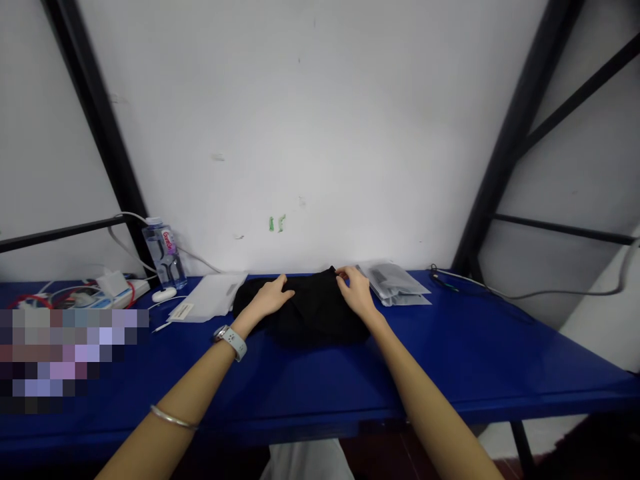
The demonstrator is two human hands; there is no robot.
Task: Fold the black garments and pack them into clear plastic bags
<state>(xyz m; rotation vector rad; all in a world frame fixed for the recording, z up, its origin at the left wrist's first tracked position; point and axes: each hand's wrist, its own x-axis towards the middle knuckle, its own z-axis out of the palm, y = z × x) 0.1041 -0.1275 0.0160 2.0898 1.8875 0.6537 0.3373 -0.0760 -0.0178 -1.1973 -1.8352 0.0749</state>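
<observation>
A piece of black cloth [310, 313], perhaps a garment, lies loosely folded on the blue table [300, 387] in front of me. My left hand [270, 297] rests on its left part, thumb apart from the fingers and the palm down. At the cloth's far right corner, my right hand [354, 288] has its fingers bent around the raised edge, pinching it. The exact fingertip contact there is small and partly hidden.
Frosted plastic bags flank the cloth: a flat one [207, 297] on the left, and a filled one [395, 283] on the right. A water bottle [165, 257], a white mouse-like object [164, 295] and a power strip [120, 293] stand further left. Cables [480, 283] run along the right.
</observation>
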